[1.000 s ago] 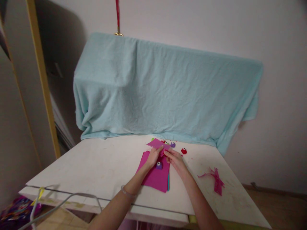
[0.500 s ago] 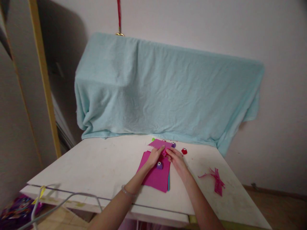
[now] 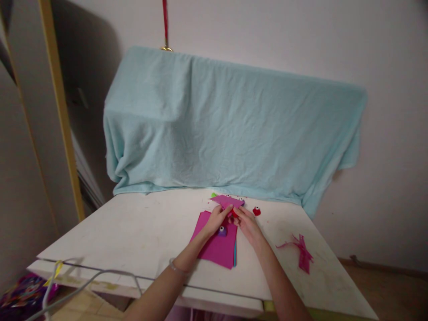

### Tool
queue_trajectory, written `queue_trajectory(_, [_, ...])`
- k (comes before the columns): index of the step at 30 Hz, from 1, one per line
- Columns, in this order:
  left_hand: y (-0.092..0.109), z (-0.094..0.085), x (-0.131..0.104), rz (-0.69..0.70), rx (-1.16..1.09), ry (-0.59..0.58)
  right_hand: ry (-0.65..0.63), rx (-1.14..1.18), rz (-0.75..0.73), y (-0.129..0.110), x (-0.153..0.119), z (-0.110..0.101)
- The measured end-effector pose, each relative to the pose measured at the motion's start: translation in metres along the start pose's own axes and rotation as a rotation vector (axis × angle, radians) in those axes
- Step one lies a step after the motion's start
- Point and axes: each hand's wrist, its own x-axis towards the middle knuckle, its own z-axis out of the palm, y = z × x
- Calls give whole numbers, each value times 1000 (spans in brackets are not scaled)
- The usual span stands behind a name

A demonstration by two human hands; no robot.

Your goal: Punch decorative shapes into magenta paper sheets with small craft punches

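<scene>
Above a stack of magenta paper (image 3: 216, 249), both my hands are closed close together. A loose sheet of pink paper (image 3: 227, 200) is pinched in my left hand (image 3: 216, 219) and slants up beyond the fingers. My right hand (image 3: 247, 225) grips a small red craft punch (image 3: 234, 213) at the near edge of that sheet; the fingers cover most of it. On the stack, beneath my left hand, sits a purple craft punch (image 3: 222, 231). Another red punch (image 3: 256, 211) stands just to the right of my right hand.
Behind the sheet, a purple punch (image 3: 242, 202) and a green piece (image 3: 214, 195) are partly hidden. Pink paper scraps (image 3: 303, 256) lie on the white table (image 3: 143, 232) at right. A light-blue cloth (image 3: 227, 129) hangs behind. A grey cable (image 3: 100, 273) crosses the front left edge.
The pink sheet has shifted slightly right and tilted. The red punch between my hands shows more clearly now. Both forearms stay nearly in place.
</scene>
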Motion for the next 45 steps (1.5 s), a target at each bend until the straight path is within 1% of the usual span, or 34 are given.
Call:
queue_trajectory(6, [-3, 0, 1, 47, 19, 6, -11, 14, 0, 1, 1, -2])
queue_trajectory(11, [-2, 2, -1, 37, 85, 26, -11, 99, 40, 0, -1, -2])
queue_trajectory(17, [0, 3, -2, 17, 133, 37, 3, 144, 73, 1, -1, -2])
queue_trajectory(26, [-5, 2, 0, -9, 67, 121, 27, 125, 30, 4, 4, -5])
queue_trajectory(29, [-6, 2, 0, -2, 79, 158, 34, 134, 17, 7, 7, -9])
queue_trajectory(33, [-6, -1, 1, 16, 110, 220, 83, 138, 11, 7, 9, -14])
queue_trajectory(38, [-3, -4, 0, 16, 96, 207, 110, 144, -5, 2, 11, -17])
queue_trajectory(45, [-8, -3, 0, 32, 87, 180, 117, 228, 50, 2, 12, -16])
